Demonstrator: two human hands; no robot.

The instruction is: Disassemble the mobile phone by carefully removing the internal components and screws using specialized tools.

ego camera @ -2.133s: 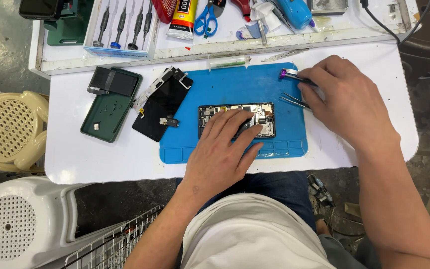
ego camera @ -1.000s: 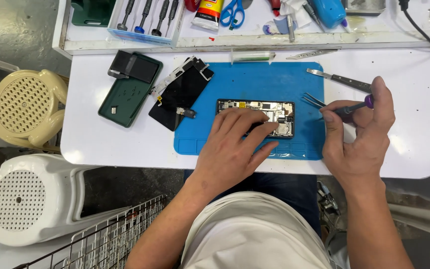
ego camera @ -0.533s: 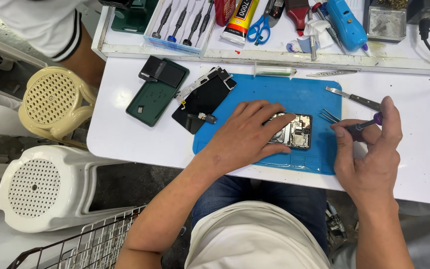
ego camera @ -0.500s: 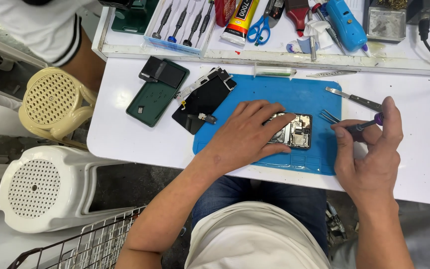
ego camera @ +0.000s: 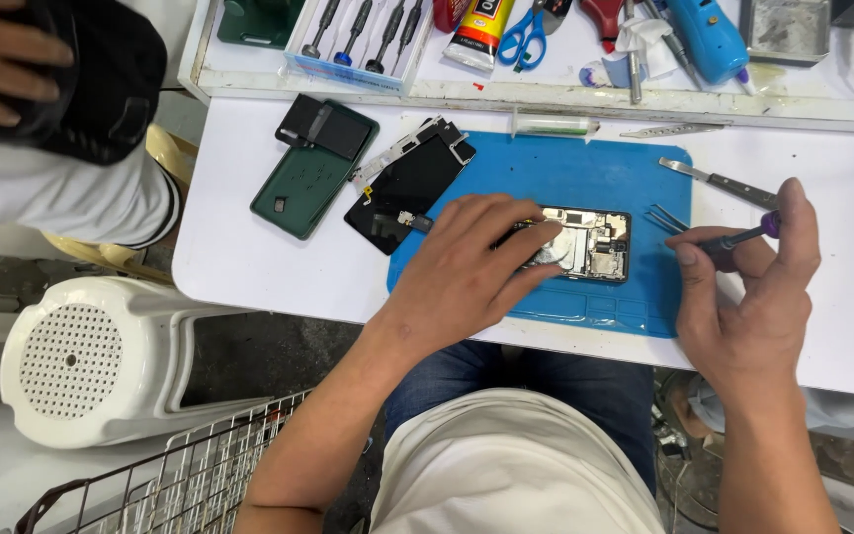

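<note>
Evidently, left hand (ego camera: 471, 272): it is pressing flat, fingers spread, on the opened black phone chassis (ego camera: 585, 242), apparently pinning it against sliding.
Phone: it is lying on the blue rubber work mat (ego camera: 565, 178), mid-table.
Right hand (ego camera: 743, 297): it is pinching metal tweezers with a purple grip (ego camera: 709, 235), tips hovering just beside the chassis.
Black screen panel (ego camera: 412, 188): it is sitting off the mat's left edge, seemingly kept clear.

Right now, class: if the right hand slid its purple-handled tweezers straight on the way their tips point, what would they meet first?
The right hand aims the purple-handled tweezers left, over the blue rubber mat. First in line is probably the opened black phone under the left hand; height above the mat is unclear.
</note>
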